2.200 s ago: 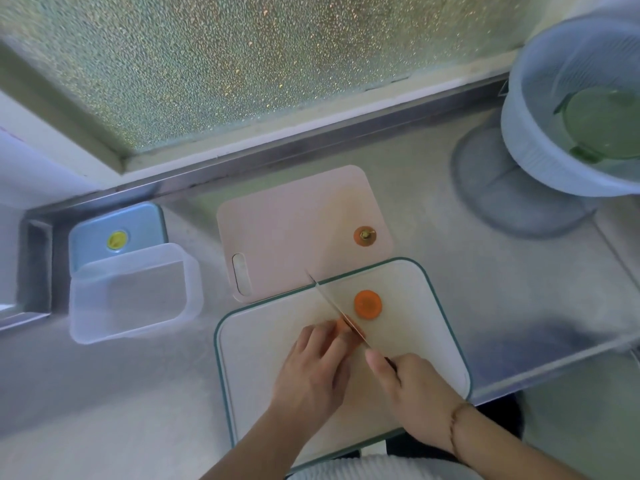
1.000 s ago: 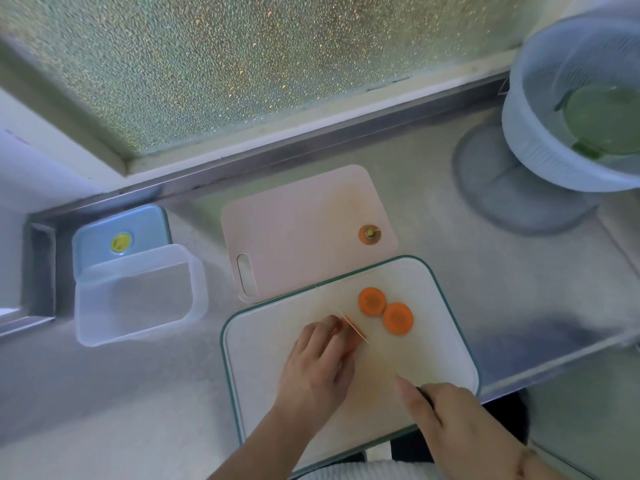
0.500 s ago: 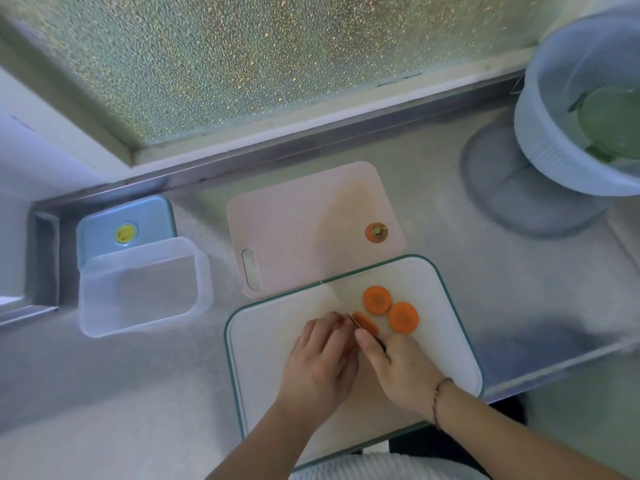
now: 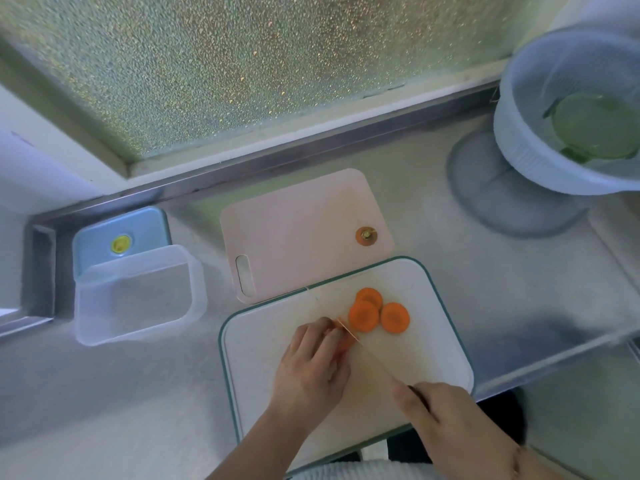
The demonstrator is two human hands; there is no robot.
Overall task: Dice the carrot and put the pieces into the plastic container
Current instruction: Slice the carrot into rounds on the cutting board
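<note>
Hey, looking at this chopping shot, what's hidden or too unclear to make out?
All in the head view:
- Carrot: mostly covered by the left hand; remaining length unknown.
- Knife: blade pale and blurred against the white cutting board; handle buried in the right hand.
- Green item in the white colander: blurred, cut by the right edge.
- Plastic container: translucent; looks empty, small bits undetectable.

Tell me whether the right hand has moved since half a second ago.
Yes. The right hand, gripping the knife, has drawn back toward the near edge of the white cutting board, away from the carrot slices.
</note>
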